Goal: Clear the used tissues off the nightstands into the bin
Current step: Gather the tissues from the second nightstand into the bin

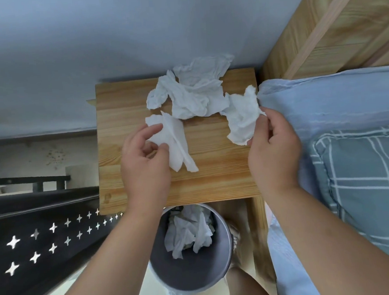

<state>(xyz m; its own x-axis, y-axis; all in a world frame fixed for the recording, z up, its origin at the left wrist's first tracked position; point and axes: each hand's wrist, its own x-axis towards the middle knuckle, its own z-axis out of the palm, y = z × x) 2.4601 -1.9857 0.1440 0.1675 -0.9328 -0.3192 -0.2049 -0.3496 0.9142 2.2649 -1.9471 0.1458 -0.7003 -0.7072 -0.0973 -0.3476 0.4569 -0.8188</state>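
Observation:
A wooden nightstand [218, 175] stands against the pale blue wall. My left hand [143, 160] pinches a flat white tissue [177, 144] on its left half. My right hand [273, 148] grips a crumpled tissue [241, 116] at the right edge. A larger pile of crumpled tissues [194, 92] lies at the back of the top, apart from both hands. Below the front edge stands a round grey bin [198, 276] with several white tissues [190, 233] inside.
A bed with a blue sheet [324, 106] and a plaid pillow [370, 181] borders the nightstand on the right, under a wooden headboard [332, 24]. A black metal panel with star cut-outs [39, 245] runs on the left. My legs show beside the bin.

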